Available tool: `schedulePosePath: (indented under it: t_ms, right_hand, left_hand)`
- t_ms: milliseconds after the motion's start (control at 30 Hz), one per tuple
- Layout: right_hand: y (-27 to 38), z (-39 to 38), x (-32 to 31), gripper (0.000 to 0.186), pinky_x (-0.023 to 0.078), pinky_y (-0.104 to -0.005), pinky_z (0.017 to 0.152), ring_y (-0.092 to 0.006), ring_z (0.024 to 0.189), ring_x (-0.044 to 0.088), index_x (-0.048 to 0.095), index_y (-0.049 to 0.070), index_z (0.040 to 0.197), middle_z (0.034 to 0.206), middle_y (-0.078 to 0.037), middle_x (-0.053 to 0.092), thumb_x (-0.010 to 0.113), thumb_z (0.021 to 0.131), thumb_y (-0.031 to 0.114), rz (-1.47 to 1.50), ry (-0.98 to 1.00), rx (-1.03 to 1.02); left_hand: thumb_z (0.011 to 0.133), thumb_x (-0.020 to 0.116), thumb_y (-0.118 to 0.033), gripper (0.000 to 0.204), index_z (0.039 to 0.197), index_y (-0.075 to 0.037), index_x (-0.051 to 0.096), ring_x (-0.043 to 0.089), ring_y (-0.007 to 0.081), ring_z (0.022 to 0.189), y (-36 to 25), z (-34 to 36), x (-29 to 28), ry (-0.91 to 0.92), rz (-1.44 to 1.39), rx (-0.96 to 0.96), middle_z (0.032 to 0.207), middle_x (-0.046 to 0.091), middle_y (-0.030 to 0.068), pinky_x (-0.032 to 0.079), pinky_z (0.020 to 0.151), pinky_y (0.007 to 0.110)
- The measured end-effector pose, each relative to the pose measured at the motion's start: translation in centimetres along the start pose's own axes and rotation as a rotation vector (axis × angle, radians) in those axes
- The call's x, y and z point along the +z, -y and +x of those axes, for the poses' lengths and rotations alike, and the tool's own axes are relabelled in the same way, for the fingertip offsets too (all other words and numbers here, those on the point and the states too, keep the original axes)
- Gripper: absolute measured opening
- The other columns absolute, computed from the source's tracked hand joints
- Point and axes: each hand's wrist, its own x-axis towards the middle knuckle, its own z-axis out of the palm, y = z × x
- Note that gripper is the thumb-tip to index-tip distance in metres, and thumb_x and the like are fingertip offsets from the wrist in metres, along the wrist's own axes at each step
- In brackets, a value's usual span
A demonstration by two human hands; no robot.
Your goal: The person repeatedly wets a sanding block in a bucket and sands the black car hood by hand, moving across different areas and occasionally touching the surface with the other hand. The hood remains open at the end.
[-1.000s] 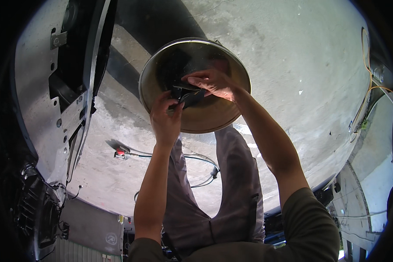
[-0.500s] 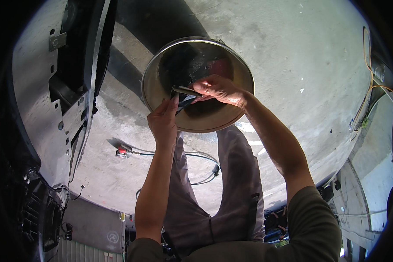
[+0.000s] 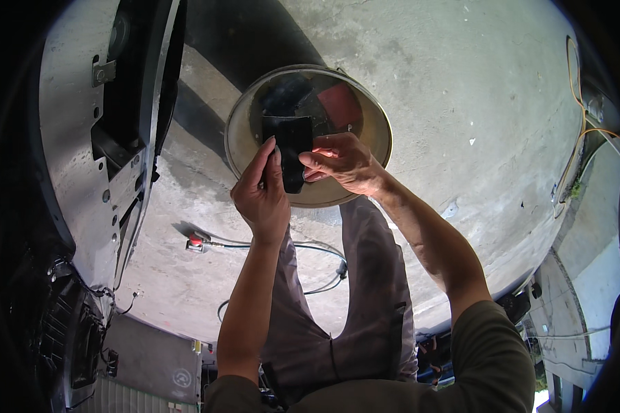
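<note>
A thin black sheet [image 3: 293,148], which looks like wet sandpaper, is held up in front of me over a round metal bucket [image 3: 238,141]. My left hand [image 3: 263,189] is closed on its left edge, thumb and fingers pinching it. From the other side, my right hand [image 3: 344,162] grips the right edge with thumb and fingers. Behind the sheet, the bucket holds dark, shiny water, and a red flat piece [image 3: 340,104] lies at its far right. The bucket's near inside is partly hidden by my hands.
On the concrete floor near my legs lies a dark hose [image 3: 310,246] with a red-tipped fitting [image 3: 195,242]. A pale metal panel with holes [image 3: 76,144] stands at the left. An orange cable [image 3: 581,103] runs along the right.
The black sheet, seen edge-on and bent before, now shows its broad flat face. My right hand has come lower and closer to me. The red piece in the bucket shows more fully.
</note>
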Motion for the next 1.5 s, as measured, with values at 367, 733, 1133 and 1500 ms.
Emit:
schedulePosePath:
  t_ms: [367,733,1133,1500]
  right_hand:
    - [4.3,-4.3,1.1,0.023,0.053,-0.0382,0.064,-0.03,0.07,0.072,0.068,0.001,0.088,0.079,-0.016,0.072,0.071,0.1,0.02,-0.801,-0.225,-0.34]
    - [4.8,-6.5,3.0,0.014,0.054,-0.0356,0.06,-0.0262,0.067,0.071,0.071,-0.002,0.09,0.08,-0.014,0.071,0.081,0.089,0.007,-0.574,-0.27,-0.766]
    - [-0.3,-2.0,2.7,0.031,0.062,-0.0334,0.093,-0.0221,0.102,0.075,0.065,-0.007,0.126,0.111,-0.016,0.077,0.065,0.108,0.018,0.664,-0.056,-0.238]
    - [-11.4,18.0,-8.3,0.028,0.063,-0.0472,0.072,-0.0306,0.089,0.074,0.072,0.003,0.12,0.108,-0.017,0.076,0.062,0.103,0.023,-0.732,-0.564,0.128]
  left_hand:
    - [0.098,0.075,-0.023,0.048,0.144,-0.015,0.066,0.039,0.0282,0.154,-5.2,0.7,-2.2,0.345,0.714,0.511,0.157,0.054,0.012,0.031,0.124,0.053]
    - [0.093,0.082,-0.017,0.03,0.117,-0.001,0.074,0.076,0.0284,0.088,-8.5,-0.1,-3.0,0.44,0.285,0.105,0.102,0.077,0.0178,0.058,0.077,0.033]
    - [0.089,0.089,-0.014,0.039,0.117,0.006,0.07,0.074,0.015,0.098,-5.3,-5.1,0.8,0.13,-0.239,-0.356,0.107,0.078,0.0114,0.058,0.089,0.027]
    - [0.093,0.079,-0.006,0.031,0.122,0.001,0.071,0.076,0.0212,0.11,-0.7,-16.3,-9.3,0.174,0.263,-0.589,0.115,0.079,0.0134,0.058,0.098,0.033]
